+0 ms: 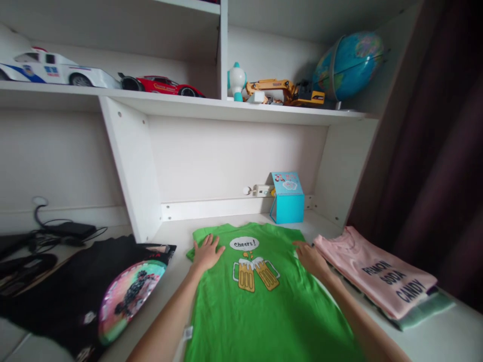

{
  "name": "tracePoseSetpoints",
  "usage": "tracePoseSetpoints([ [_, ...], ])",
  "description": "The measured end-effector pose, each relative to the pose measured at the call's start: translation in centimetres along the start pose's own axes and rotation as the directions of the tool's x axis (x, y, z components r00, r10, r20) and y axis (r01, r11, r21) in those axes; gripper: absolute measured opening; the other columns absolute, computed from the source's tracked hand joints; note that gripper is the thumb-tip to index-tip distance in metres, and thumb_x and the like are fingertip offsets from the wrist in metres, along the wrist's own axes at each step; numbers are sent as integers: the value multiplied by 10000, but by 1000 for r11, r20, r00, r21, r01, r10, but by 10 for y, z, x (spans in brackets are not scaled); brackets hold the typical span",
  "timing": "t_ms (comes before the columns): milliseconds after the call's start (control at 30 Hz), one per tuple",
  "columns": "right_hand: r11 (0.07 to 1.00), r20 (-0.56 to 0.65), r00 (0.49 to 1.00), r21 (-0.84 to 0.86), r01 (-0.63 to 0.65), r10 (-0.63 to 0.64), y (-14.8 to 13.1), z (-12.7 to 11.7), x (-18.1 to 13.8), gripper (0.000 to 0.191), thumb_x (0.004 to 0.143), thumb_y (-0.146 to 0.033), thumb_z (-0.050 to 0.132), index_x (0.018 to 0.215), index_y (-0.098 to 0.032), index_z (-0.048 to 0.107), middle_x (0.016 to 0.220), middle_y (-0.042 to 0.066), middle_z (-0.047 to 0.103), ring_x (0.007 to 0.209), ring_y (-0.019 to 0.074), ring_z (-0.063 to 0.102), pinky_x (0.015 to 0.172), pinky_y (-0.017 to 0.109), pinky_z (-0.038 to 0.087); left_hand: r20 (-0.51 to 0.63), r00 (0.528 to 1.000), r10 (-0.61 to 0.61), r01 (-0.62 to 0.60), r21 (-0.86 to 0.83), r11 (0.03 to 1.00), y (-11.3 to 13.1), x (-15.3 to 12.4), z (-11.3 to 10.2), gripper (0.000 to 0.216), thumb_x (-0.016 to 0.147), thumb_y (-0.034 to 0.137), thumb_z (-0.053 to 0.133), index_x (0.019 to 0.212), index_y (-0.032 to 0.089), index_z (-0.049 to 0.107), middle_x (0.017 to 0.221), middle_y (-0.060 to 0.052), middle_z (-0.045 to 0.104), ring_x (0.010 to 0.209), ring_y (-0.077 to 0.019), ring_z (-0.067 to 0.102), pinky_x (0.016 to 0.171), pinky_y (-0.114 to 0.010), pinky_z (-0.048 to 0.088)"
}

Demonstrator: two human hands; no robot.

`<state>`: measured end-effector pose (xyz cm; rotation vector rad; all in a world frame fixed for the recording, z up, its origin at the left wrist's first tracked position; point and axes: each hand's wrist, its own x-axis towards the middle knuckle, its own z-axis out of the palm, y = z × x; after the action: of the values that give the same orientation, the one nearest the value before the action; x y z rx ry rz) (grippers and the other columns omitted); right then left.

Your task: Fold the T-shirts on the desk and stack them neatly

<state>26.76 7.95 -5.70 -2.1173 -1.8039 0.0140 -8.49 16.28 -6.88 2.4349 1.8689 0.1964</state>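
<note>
A green T-shirt [260, 317] lies spread on the white desk, its neck end toward the back. Its print shows two beer mugs under the word "Cheers!". My left hand [207, 252] rests flat on the shirt's left shoulder area, fingers spread. On the opposite side, my right hand [309, 256] touches the shirt near the right sleeve, fingers stretched out toward the left. Part of that sleeve is hidden under or behind the hand. The shirt's lower end runs out of view at the bottom.
Folded shirts, a pink one [377, 271] on top, lie at the right. A black shirt [75, 281] with a round shiny print is at the left, near cables and a black adapter [71, 229]. A blue desk calendar [289, 206] stands behind. Toys and a globe [350, 65] sit on the shelf above.
</note>
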Motion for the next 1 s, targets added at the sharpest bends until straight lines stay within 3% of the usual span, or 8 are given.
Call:
tracePoseSetpoints([
  [233,985,-34,989,-89,-148,145,-14,36,51,260,878,-321,515,1085,-169,557,1116,62,569,985,181,557,850,399,461,4,1000,6,-6,-42,999,-1,-6,-1,689,843,636,73,1401,267,238,1488,-75,138,1368,-261,94,1024,-649,39],
  [400,969,-48,978,-133,-206,201,-8,30,59,221,870,-277,527,1049,-154,571,1122,65,566,992,180,553,841,386,464,2,1000,7,-7,-65,998,-2,-6,3,699,833,648,44,1404,284,217,1492,-65,108,1371,-252,56,1027,-640,24],
  [500,961,-64,974,-161,-226,218,-23,23,57,259,886,-177,427,1081,-124,588,1221,149,510,1120,270,485,871,442,426,2,1000,-7,7,-67,998,-2,-4,3,702,826,657,38,1401,298,221,1493,-55,106,1372,-253,16,1024,-644,27],
  [567,975,-75,988,-166,-147,137,-49,27,50,373,901,-175,314,1184,-114,549,1375,181,361,1268,324,318,964,502,322,11,1000,-11,12,-67,998,-1,-4,3,703,823,662,51,1403,300,213,1493,-55,97,1371,-258,8,1021,-646,23],
  [633,989,-30,999,-150,15,-19,-83,38,38,436,921,-266,257,1298,-172,456,1470,100,226,1341,284,178,1041,491,215,20,1000,-10,11,-65,998,0,-4,3,700,824,662,60,1406,299,199,1494,-56,85,1370,-262,10,1022,-644,15],
  [767,958,157,950,-55,281,-270,-130,62,12,491,903,-460,285,1377,-331,300,1472,-28,238,1351,223,177,1040,496,229,14,1000,-19,20,-54,998,0,-2,3,696,827,656,78,1409,292,192,1494,-55,91,1370,-270,21,1022,-646,23],
  [867,950,208,930,-14,313,-303,-133,66,5,521,905,-498,238,1400,-339,222,1476,-27,221,1355,219,164,1039,516,215,45,994,-98,101,-83,991,-8,4,1,680,831,648,140,1405,292,218,1498,-42,85,1369,-284,22,1025,-641,76],
  [1000,950,219,927,-1,313,-305,-124,60,6,521,910,-498,203,1406,-338,199,1482,-29,199,1362,208,133,1057,511,167,-36,927,-374,363,-167,917,-29,12,-5,560,890,462,246,1389,210,282,1477,-133,197,1352,-307,146,1025,-586,187],
])
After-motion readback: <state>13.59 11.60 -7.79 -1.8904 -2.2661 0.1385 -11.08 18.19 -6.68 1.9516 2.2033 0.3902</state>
